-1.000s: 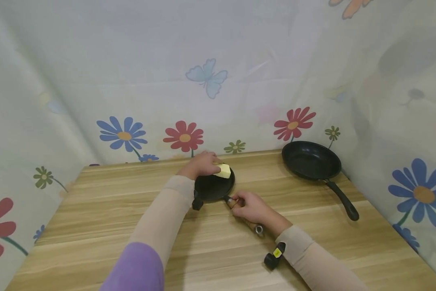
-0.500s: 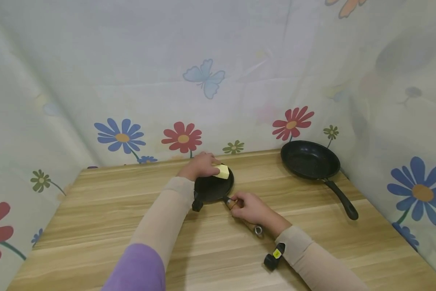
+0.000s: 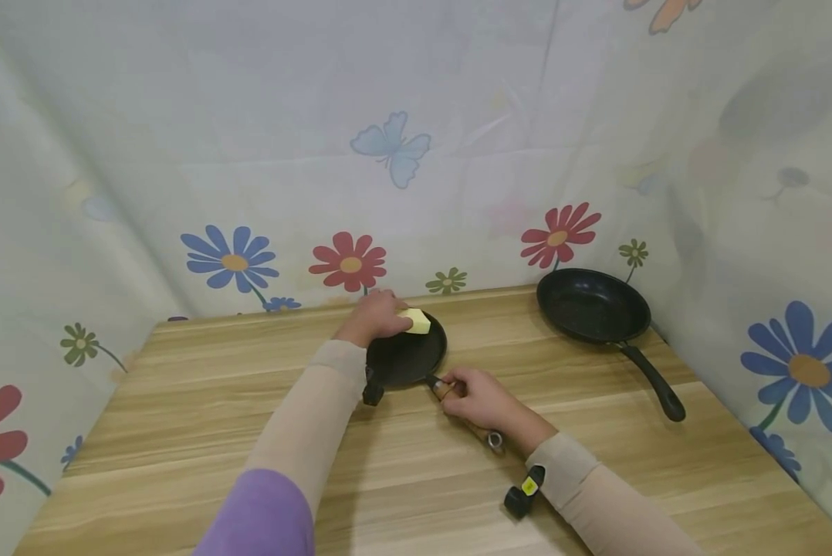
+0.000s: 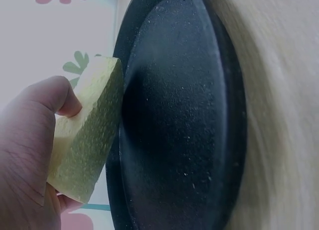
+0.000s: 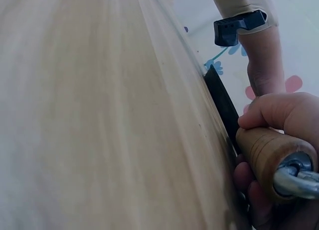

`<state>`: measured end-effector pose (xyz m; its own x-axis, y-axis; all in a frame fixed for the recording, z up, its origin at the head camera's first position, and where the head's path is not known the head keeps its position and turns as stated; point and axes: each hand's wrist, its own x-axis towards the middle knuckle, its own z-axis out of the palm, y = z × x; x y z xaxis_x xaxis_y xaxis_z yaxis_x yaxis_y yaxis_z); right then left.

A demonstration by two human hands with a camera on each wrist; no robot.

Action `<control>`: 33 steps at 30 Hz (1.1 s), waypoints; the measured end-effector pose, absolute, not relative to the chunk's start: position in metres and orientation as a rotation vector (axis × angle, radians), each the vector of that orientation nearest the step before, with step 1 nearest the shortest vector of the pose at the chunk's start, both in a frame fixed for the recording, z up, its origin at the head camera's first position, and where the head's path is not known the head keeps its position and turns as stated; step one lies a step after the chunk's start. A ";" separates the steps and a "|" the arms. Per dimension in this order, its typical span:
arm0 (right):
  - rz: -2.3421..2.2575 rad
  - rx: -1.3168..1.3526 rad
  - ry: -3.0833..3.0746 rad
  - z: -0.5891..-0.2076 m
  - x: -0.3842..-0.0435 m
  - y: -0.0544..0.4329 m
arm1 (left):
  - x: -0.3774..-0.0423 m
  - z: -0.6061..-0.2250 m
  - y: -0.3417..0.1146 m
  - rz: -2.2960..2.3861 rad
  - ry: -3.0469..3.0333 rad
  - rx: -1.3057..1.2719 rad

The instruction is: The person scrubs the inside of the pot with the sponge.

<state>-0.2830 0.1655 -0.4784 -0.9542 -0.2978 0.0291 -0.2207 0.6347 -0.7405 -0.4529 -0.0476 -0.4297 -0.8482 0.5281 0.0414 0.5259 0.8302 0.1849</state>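
Note:
My left hand [image 3: 377, 318] grips a pale yellow sponge [image 4: 92, 133] over the far part of a small black frying pan [image 3: 405, 359]. In the left wrist view the sponge's lower face is right at the pan's inner surface, with the thumb pressed along its side. Small light specks dot the pan's dark surface. With my right hand [image 3: 477, 395] I hold the pan's wooden handle [image 5: 269, 153], thumb on top and fingers curled beneath. A metal hanging ring [image 5: 296, 182] sticks out from the handle's end.
A larger black frying pan [image 3: 593, 305] lies at the back right, its black handle [image 3: 655, 382] pointing toward the front right. The wood-grain table [image 3: 201, 401] ends at a flower-print cloth [image 3: 458, 208] along the back and sides.
My left hand has slid the sponge slightly left and back within the small pan. The right hand keeps its hold on the handle in the same place.

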 end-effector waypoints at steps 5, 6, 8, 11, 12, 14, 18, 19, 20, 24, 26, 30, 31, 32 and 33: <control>-1.214 -0.420 2.760 -0.477 -0.281 0.163 | -0.452 -0.431 -0.053 0.285 3.017 0.835; -1.213 -0.418 2.760 -0.476 -0.281 0.162 | -0.453 -0.432 -0.055 0.284 3.026 0.828; -1.219 -0.420 2.757 -0.475 -0.281 0.161 | -0.453 -0.433 -0.059 0.280 3.046 0.812; -1.230 -0.433 2.763 -0.475 -0.280 0.159 | -0.454 -0.435 -0.064 0.301 3.074 0.782; -1.235 -0.435 2.767 -0.475 -0.280 0.159 | -0.453 -0.436 -0.066 0.308 3.080 0.770; -1.238 -0.436 2.777 -0.477 -0.280 0.160 | -0.452 -0.436 -0.069 0.320 3.089 0.758; -1.237 -0.408 2.790 -0.479 -0.280 0.161 | -0.449 -0.438 -0.074 0.314 3.115 0.754; -1.236 -0.400 2.791 -0.480 -0.280 0.161 | -0.448 -0.438 -0.075 0.308 3.126 0.754; -1.237 -0.392 2.791 -0.480 -0.279 0.161 | -0.447 -0.438 -0.075 0.304 3.135 0.753; -1.236 -0.382 2.801 -0.479 -0.278 0.162 | -0.446 -0.440 -0.078 0.319 3.156 0.714; -1.240 -0.382 2.802 -0.478 -0.278 0.162 | -0.446 -0.442 -0.079 0.325 3.159 0.689; -1.243 -0.388 2.801 -0.478 -0.277 0.161 | -0.445 -0.445 -0.083 0.335 3.171 0.649; -1.242 -0.386 2.800 -0.478 -0.277 0.161 | -0.445 -0.446 -0.084 0.331 3.177 0.642; -1.240 -0.382 2.799 -0.478 -0.277 0.160 | -0.443 -0.446 -0.085 0.334 3.182 0.638; -1.240 -0.379 2.801 -0.478 -0.277 0.160 | -0.442 -0.446 -0.086 0.336 3.187 0.636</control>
<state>-0.2768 0.1599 -0.4782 -0.9683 -0.2450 0.0488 -0.2008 0.6473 -0.7353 -0.4417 -0.0863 -0.4460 -0.9167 0.3654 0.1618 0.3912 0.9034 0.1758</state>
